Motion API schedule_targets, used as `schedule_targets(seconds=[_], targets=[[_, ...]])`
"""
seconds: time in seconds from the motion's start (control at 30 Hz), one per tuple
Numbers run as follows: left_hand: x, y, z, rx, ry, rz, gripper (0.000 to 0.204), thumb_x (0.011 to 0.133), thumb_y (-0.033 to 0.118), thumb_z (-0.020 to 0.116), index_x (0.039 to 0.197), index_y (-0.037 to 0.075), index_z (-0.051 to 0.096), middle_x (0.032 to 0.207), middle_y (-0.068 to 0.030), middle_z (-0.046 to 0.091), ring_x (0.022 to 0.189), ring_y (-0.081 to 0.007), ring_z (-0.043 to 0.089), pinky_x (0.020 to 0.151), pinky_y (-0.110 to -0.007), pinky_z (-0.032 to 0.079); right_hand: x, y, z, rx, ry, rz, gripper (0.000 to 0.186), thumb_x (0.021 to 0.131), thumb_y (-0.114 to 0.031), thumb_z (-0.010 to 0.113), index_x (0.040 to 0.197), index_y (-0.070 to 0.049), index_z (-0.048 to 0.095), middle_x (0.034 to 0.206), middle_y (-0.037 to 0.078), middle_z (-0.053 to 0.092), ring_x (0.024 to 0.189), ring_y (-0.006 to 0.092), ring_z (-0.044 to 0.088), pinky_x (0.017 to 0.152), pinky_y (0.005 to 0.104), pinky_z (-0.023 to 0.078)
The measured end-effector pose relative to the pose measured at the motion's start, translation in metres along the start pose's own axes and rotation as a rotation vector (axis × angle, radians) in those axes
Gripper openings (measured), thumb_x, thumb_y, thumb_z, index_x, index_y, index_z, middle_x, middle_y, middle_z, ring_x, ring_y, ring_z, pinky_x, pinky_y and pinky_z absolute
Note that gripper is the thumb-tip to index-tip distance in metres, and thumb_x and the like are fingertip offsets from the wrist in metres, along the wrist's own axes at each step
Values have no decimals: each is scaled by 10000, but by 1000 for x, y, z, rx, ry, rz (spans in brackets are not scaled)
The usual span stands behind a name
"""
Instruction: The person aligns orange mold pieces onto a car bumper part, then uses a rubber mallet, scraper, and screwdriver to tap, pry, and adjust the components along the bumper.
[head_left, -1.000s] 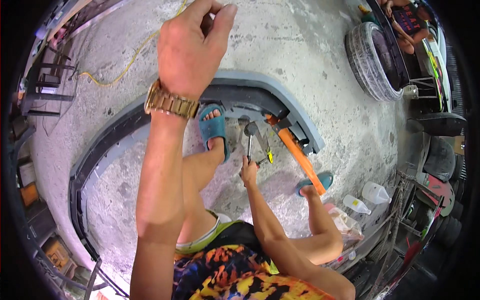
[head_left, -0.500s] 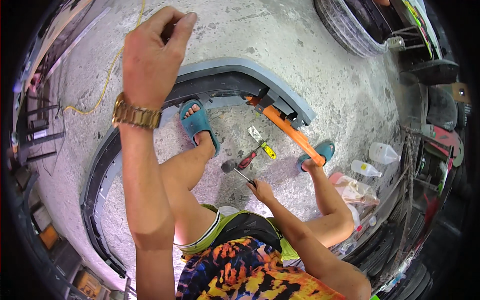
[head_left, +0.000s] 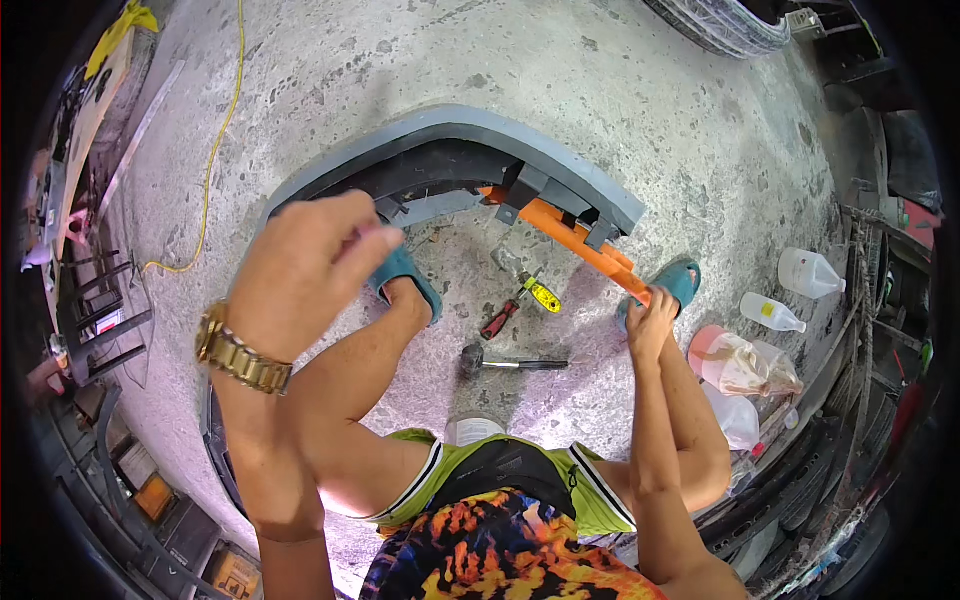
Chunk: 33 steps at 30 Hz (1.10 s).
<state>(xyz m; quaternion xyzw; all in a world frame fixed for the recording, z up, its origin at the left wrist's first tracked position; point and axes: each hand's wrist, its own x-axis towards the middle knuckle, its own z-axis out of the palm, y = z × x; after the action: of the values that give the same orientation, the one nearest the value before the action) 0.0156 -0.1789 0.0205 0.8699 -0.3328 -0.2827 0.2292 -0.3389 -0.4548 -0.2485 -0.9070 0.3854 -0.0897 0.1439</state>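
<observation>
My left hand (head_left: 300, 265), with a gold watch, is raised above my left leg, fingers curled; any contents are hidden. My right hand (head_left: 650, 320) grips the lower end of an orange plastic piece (head_left: 570, 238), which joins the black inner side of a curved grey bumper-like part (head_left: 460, 122) around my feet. On the concrete between my teal slides lie a rubber mallet (head_left: 475, 359), a red-handled tool (head_left: 500, 320) and a scraper with a yellow handle (head_left: 542, 294). The mallet is nearer my body than the other two tools.
Plastic jugs (head_left: 808, 272) and a small bottle (head_left: 770, 311) lie at my right beside stacked dark parts. A wrapped tire (head_left: 722, 30) is at the upper right. A yellow cord (head_left: 208, 205) runs along the left, near metal frames and boards (head_left: 95, 135).
My right hand has let go of the mallet, now lying on the floor, and moved right onto the orange piece. My left hand has come down from the upper middle toward my left leg.
</observation>
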Motion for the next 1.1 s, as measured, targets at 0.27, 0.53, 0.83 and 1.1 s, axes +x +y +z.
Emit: schedule_targets(seconds=[0.27, 0.53, 0.83, 1.1], targets=[[12, 35, 50, 134, -167, 142, 242, 821, 242, 583, 819, 0, 569, 719, -176, 573, 653, -348, 568, 585, -405, 441, 14, 53, 26, -231, -391, 0, 462, 747, -285, 683, 1123, -99, 489, 1008, 120, 567, 966, 320, 529, 814, 450, 401], [-2, 58, 66, 300, -235, 263, 225, 834, 230, 568, 781, 12, 572, 762, -157, 612, 751, -333, 607, 667, -428, 477, 62, 29, -26, -67, -324, -203, 330, 757, -321, 688, 914, -69, 544, 767, 116, 602, 743, 326, 581, 650, 407, 466], [48, 38, 293, 223, -901, 465, 251, 814, 214, 564, 925, -11, 584, 832, -185, 627, 798, -341, 619, 727, -431, 485, 71, 68, 8, -112, -327, -252, 323, 748, -369, 676, 859, -95, 545, 837, 76, 572, 832, 282, 559, 721, 407, 421], [102, 11, 498, -1190, -438, -603, 276, 842, 251, 612, 1067, 101, 556, 872, -13, 615, 751, -122, 582, 668, -298, 487, -4, -6, 14, 356, 36, 150, 202, 836, -98, 569, 1013, 1, 558, 942, 166, 567, 864, 275, 557, 751, 345, 452]])
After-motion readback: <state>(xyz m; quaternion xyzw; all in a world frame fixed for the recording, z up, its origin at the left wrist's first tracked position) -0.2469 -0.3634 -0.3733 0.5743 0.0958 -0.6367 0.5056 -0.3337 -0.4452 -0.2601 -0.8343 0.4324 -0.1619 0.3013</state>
